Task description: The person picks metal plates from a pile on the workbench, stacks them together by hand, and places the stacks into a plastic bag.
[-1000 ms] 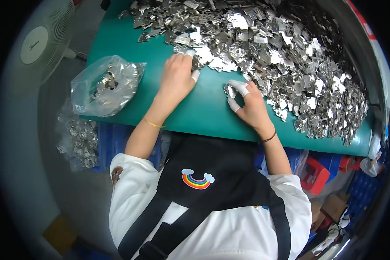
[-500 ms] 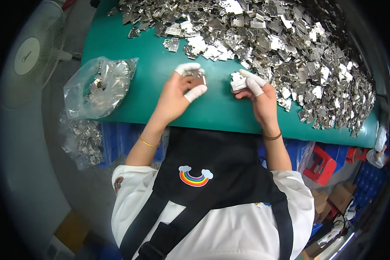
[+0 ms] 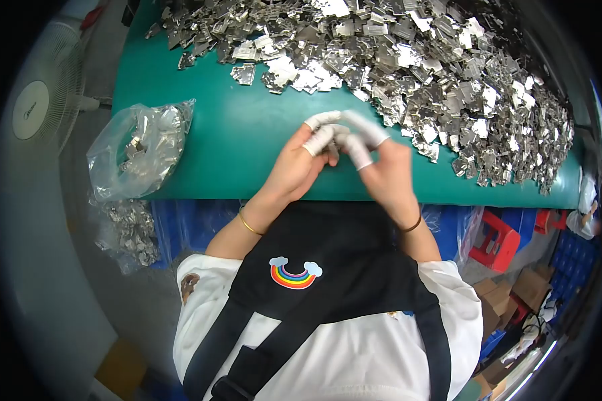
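Both hands meet over the green table (image 3: pixel 227 147), with white covers on the thumbs and some fingertips. My left hand (image 3: pixel 301 160) is closed, its covered thumb and finger pinched around something mostly hidden between the hands. My right hand (image 3: pixel 384 167) is blurred; its covered fingers are closed and touch the left fingertips. What it holds is hidden by the fingers. Beyond the hands spreads a large heap of small shiny metal pieces (image 3: pixel 441 87). One flat metal piece (image 3: pixel 243 73) lies at the heap's near left edge.
A clear plastic bag (image 3: pixel 140 150) with metal pieces stands at the table's left side, and another bag (image 3: pixel 130 227) hangs below it. A fan (image 3: pixel 37 107) is at the far left. Blue bins and a red stool (image 3: pixel 495 242) are below the table's front edge.
Both hands left the heap's edge, each with a metal piece showing half a second ago. They have since come together, and the pieces are now mostly hidden. The view has shifted slightly.
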{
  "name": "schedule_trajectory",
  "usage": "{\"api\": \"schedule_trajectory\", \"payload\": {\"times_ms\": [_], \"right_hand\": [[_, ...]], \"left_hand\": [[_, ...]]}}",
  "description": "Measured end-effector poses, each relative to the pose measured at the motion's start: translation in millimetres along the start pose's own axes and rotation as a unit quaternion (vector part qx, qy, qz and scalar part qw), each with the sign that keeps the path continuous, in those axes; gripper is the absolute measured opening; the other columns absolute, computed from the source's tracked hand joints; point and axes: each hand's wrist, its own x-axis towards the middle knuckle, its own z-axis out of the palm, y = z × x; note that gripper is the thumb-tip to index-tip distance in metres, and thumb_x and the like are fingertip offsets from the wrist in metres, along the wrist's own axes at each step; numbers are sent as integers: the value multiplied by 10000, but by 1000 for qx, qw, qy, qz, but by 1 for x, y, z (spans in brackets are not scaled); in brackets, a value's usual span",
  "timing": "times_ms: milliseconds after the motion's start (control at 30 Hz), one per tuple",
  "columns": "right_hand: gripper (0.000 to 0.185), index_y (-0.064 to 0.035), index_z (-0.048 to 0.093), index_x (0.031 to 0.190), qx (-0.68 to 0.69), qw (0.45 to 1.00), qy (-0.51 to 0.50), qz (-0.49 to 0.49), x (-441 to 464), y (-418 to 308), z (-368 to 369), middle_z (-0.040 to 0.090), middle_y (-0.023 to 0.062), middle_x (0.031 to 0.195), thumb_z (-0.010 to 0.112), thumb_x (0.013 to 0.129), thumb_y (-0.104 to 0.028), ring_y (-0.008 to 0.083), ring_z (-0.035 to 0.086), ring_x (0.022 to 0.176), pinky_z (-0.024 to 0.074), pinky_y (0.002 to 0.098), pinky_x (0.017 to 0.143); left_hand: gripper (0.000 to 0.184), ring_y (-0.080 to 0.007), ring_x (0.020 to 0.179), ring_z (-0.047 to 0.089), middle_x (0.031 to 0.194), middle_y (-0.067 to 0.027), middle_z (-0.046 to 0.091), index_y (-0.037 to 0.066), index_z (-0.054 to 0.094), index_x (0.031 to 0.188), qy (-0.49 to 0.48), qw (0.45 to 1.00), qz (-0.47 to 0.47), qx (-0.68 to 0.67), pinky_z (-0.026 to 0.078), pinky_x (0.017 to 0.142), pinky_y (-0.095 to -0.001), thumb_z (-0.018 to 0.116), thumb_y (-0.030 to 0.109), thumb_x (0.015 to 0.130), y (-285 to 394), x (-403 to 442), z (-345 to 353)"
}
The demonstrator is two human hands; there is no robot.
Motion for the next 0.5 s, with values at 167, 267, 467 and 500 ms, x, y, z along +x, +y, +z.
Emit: {"api": "schedule_trajectory", "payload": {"times_ms": [167,267,467,500], "right_hand": [[274,-77,682,1088,-310,921,120,-203,45,46,-50,620,129,1094,686,815,-49,300,573,949,492,376,833],[184,-65,698,962,-308,928,61,-202,53,57,-61,624,93,1085,692,784,-19,302,586,957,501,376,829],[327,-40,692,1020,-162,938,-145,-271,29,51,-66,667,105,1110,628,723,81,290,648,976,525,355,838],[373,-45,684,1035,-191,931,-140,-277,23,52,-63,658,104,1132,610,700,100,302,637,976,520,373,847]], "left_hand": [[280,-160,877,595,1031,-87,644,34,537,1229,-54,981,-90,-162,444,650,-283,493,181,994,14,2,-17],[250,-161,885,593,1016,-83,637,28,554,1185,-45,987,-76,-133,438,644,-278,500,178,992,16,0,-14],[226,-141,854,553,1010,-71,620,38,572,1154,2,995,-42,-85,418,636,-280,485,187,1007,22,-8,-14],[229,-139,848,543,1013,-69,617,39,574,1154,12,997,-32,-73,414,636,-280,479,190,1011,24,-10,-15]]}}
